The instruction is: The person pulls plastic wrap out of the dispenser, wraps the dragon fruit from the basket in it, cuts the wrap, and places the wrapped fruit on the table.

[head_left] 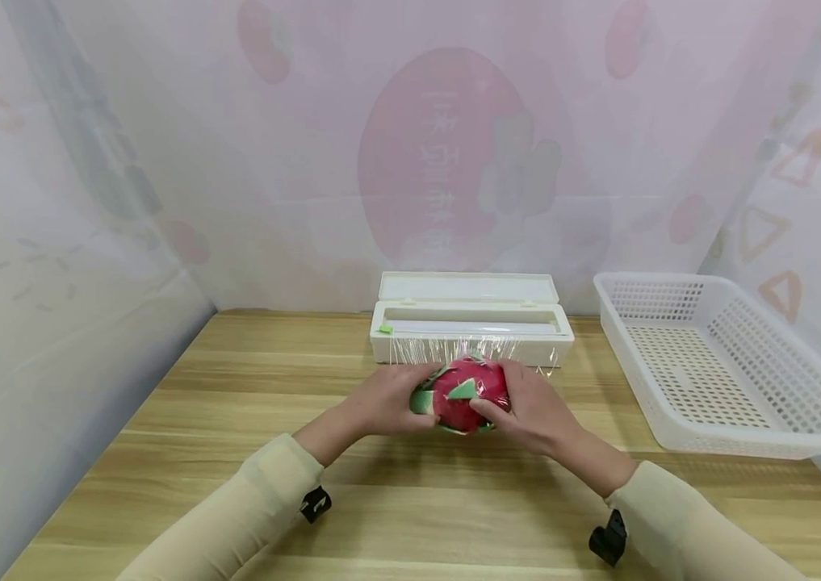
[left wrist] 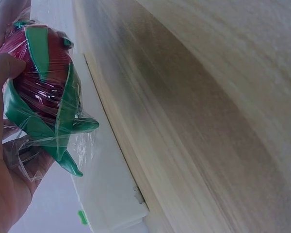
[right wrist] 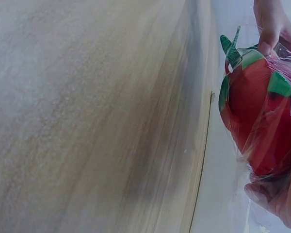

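A red dragon fruit [head_left: 464,407] with green scales is held between both hands above the wooden table, its surface covered in clear plastic wrap [left wrist: 43,94]. My left hand [head_left: 397,397] grips its left end, thumb toward me. On the opposite end, my right hand [head_left: 532,407] holds on with the thumb laid across the front. Close behind the fruit stands a white cling film dispenser [head_left: 471,349], lid raised and a white roll [head_left: 471,327] inside. Film drapes down over its front edge toward the fruit. In the right wrist view, the wrapped fruit [right wrist: 259,111] shows wrinkled film around it.
At the right stands a white perforated plastic basket [head_left: 701,432]. A small green tab [head_left: 385,329] sits at the dispenser's left end. Printed fabric walls [head_left: 294,202] enclose the wooden table [head_left: 236,387] at the back and sides.
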Motion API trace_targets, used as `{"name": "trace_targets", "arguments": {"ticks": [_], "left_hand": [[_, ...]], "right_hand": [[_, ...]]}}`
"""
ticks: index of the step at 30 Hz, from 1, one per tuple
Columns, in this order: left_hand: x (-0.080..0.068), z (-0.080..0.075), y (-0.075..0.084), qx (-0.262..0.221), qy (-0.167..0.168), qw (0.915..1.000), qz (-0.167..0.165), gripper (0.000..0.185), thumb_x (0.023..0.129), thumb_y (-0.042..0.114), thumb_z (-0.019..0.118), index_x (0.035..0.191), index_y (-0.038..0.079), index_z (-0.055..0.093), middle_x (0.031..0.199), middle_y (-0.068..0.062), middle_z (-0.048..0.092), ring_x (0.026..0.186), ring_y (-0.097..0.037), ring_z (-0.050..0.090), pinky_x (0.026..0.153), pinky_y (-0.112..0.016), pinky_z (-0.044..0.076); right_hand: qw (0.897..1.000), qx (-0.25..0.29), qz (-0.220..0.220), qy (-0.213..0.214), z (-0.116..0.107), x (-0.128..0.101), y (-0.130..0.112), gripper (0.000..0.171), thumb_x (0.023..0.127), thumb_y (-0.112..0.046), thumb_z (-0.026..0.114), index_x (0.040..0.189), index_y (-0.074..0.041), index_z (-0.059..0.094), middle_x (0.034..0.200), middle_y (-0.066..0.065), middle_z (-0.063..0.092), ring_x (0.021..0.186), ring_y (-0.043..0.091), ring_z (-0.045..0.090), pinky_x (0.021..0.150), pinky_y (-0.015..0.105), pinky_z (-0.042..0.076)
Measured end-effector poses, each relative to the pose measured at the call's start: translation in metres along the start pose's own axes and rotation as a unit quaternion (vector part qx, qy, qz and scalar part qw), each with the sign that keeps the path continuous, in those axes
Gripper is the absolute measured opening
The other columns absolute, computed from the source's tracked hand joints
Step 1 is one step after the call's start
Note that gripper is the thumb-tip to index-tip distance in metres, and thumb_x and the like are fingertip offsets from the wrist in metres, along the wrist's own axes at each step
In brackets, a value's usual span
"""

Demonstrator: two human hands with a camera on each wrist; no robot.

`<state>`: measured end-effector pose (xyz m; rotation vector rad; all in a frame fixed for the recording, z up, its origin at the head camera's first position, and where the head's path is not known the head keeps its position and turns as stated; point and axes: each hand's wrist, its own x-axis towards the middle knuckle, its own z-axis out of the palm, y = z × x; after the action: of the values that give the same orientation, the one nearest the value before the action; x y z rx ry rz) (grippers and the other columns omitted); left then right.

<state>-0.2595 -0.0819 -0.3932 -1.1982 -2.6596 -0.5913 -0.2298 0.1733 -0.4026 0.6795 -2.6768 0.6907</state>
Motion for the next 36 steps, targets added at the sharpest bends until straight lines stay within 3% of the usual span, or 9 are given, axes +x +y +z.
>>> {"name": "trace_targets", "arguments": {"ticks": [8,18,24,36], "left_hand": [[-0.001,0.001,0.0,-0.003,-0.013,0.9999,-0.004,0.067,0.078,0.037,0.074,0.135,0.009,0.055,0.109,0.0,0.067,0.083,-0.01,0.057,0.066,-0.021,0.049],[-0.001,0.0,-0.001,-0.026,-0.034,0.9987,-0.029,0.067,0.078,0.037,0.073,0.137,0.01,0.055,0.102,-0.001,0.068,0.075,-0.012,0.057,0.059,-0.02,0.048],[-0.001,0.0,-0.006,-0.049,-0.041,0.9973,-0.036,0.064,0.08,0.039,0.073,0.135,0.012,0.056,0.104,0.001,0.067,0.078,-0.009,0.056,0.062,-0.022,0.049],[0.0,0.001,-0.014,-0.106,-0.065,0.9898,-0.069,0.055,0.084,0.038,0.071,0.131,0.011,0.059,0.098,0.007,0.066,0.08,-0.008,0.057,0.067,-0.025,0.05]], "right_hand": [[1.0,0.006,0.008,-0.011,-0.001,-0.001,-0.001,0.058,0.089,-0.055,0.061,0.116,-0.004,0.053,0.095,0.005,0.058,0.086,0.02,0.057,0.07,0.036,0.052],[0.997,0.016,0.063,-0.048,-0.004,0.003,-0.004,0.06,0.088,-0.061,0.057,0.112,-0.006,0.055,0.095,0.005,0.061,0.083,0.02,0.059,0.068,0.033,0.053],[0.993,0.013,0.092,-0.072,-0.006,0.008,-0.006,0.069,0.087,-0.066,0.054,0.117,-0.003,0.055,0.101,0.008,0.062,0.087,0.022,0.06,0.073,0.037,0.054],[0.988,0.03,0.118,-0.095,-0.006,0.02,-0.005,0.066,0.089,-0.067,0.051,0.105,-0.003,0.06,0.087,0.004,0.063,0.076,0.018,0.058,0.068,0.035,0.051]]}}
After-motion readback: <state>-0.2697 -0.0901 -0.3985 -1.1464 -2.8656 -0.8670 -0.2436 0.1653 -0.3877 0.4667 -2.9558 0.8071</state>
